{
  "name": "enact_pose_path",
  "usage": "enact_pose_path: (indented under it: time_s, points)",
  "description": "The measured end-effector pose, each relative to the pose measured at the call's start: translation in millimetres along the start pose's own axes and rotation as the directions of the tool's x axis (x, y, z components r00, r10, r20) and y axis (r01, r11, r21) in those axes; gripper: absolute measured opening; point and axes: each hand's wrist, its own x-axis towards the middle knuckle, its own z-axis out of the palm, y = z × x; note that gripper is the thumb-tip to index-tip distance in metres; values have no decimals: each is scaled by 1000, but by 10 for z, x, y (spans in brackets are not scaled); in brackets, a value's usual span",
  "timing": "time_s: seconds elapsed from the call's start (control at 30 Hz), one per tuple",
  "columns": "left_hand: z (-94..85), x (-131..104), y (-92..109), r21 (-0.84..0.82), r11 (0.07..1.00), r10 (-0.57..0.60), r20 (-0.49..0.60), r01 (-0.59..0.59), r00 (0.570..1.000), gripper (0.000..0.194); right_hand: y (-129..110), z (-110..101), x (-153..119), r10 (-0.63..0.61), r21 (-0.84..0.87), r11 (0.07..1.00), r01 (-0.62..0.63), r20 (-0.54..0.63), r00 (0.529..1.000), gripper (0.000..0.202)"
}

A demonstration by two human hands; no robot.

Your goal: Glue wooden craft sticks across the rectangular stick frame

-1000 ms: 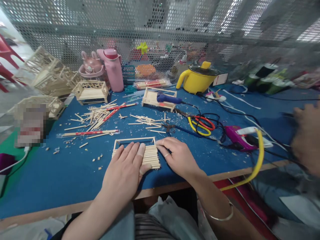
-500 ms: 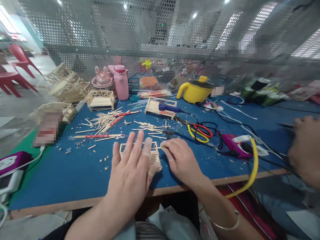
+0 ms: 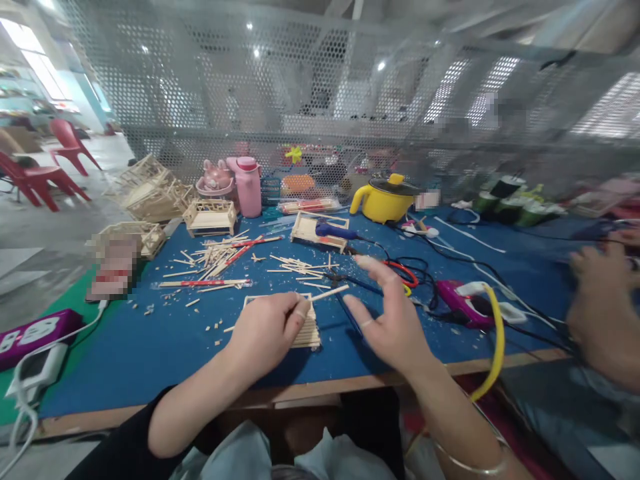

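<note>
My left hand (image 3: 270,327) is closed in a pinch on a thin wooden stick (image 3: 330,292), whose free end points right. It is over a small slatted wooden frame (image 3: 307,330) lying near the table's front edge and partly hidden by the hand. My right hand (image 3: 395,317) is at the right of the frame, thumb and index finger spread apart. Beside and below it are the dark blue handles of cutting pliers (image 3: 365,285), partly covered; no grip on them can be made out.
Loose sticks (image 3: 217,257) lie behind the frame. Farther back are a wooden piece (image 3: 305,230) with a blue glue gun (image 3: 337,231), a pink bottle (image 3: 249,190) and a yellow pot (image 3: 385,200). Cords and a purple power strip (image 3: 457,303) are at right, near another person's hand (image 3: 600,293).
My left hand has gone from spread flat over the frame to pinching the stick. My right hand has left the frame, opened and moved right to the pliers. The view has shifted slightly.
</note>
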Motion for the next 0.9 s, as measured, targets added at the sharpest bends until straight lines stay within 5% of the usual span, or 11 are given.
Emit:
enact_pose_path:
  time_s: [0.07, 0.23, 0.43, 0.7, 0.9]
  points:
    - [-50, 21, -43, -37, 999, -20, -43, 19, 999, 33, 219, 56, -3, 241, -200, 958, -207, 161, 957, 57]
    - [-122, 87, -91, -160, 987, -38, -99, 22, 994, 30, 488, 246, -15, 350, -317, 912, -262, 265, 898, 39]
    - [-115, 94, -67, -345, 938, -56, -86, 23, 995, 32, 472, 203, 20, 365, -202, 926, -319, 258, 895, 20]
    - [-128, 151, -21, -489, 870, -117, -73, 67, 990, 35, 284, -84, -124, 360, 192, 882, -431, 315, 878, 49]
    - [-88, 238, 7, -531, 843, -149, -85, 82, 985, 35, -118, -152, -136, 144, 307, 922, -235, 292, 945, 35]
